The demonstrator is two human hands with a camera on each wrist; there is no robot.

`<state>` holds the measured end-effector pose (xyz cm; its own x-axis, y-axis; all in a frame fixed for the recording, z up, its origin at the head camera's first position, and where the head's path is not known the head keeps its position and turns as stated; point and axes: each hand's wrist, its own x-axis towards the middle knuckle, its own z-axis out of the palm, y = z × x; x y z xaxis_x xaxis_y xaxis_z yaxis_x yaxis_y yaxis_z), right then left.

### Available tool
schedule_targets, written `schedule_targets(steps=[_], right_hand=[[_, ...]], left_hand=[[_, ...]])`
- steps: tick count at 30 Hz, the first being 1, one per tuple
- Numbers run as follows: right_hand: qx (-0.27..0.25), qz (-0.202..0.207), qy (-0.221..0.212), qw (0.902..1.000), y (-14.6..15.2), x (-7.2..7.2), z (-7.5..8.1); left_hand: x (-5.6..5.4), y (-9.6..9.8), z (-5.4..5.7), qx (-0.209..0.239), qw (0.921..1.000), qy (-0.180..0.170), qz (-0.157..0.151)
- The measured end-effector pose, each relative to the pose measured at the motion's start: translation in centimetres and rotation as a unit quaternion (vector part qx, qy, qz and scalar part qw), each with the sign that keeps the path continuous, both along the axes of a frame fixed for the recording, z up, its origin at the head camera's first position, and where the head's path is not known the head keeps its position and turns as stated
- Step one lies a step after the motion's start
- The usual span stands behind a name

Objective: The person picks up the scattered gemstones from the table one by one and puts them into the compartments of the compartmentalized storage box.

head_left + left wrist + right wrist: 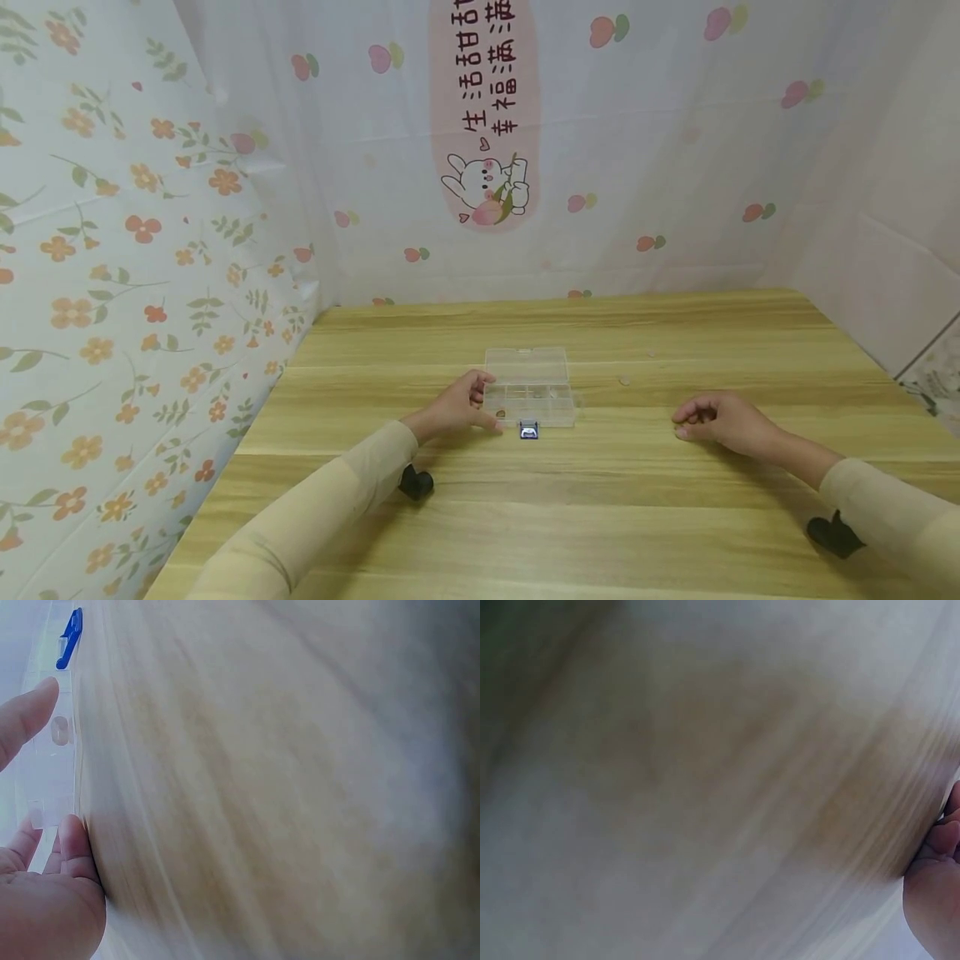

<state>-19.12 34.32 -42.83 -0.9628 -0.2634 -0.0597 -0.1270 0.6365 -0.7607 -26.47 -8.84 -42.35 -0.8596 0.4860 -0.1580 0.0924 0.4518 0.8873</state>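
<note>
A clear plastic compartment box (558,408) lies on the table with its transparent lid (527,367) folded back. My left hand (457,404) holds the box's left end, thumb at the front edge and fingers (75,844) round the side. A small brownish piece (500,413) sits in the front left compartment. At the middle of the front edge is a blue clip-like part (528,431), also seen in the left wrist view. To the right, apart from the box, my right hand (723,423) rests low over the table, fingers loosely bent; nothing shows in it.
Two tiny pale pieces, one nearer (625,381) and one farther (651,354), lie right of the box. The wood-grain table (480,517) meets a printed cloth (637,167) behind and a flowered cloth (112,292) on the left.
</note>
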Motion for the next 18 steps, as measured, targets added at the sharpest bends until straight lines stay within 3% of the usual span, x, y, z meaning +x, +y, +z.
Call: schedule_targets(steps=[9, 18], right_hand=[[-0.006, 0.007, -0.004, 0.9999, 0.13, -0.04, -0.15], [0.019, 0.001, 0.004, 0.9998, 0.01, -0.10, -0.18]], left_hand=[[0.00, 0.05, -0.07, -0.012, 0.9999, 0.006, 0.002], [-0.06, 0.03, -0.01, -0.013, 0.9999, 0.003, 0.003]])
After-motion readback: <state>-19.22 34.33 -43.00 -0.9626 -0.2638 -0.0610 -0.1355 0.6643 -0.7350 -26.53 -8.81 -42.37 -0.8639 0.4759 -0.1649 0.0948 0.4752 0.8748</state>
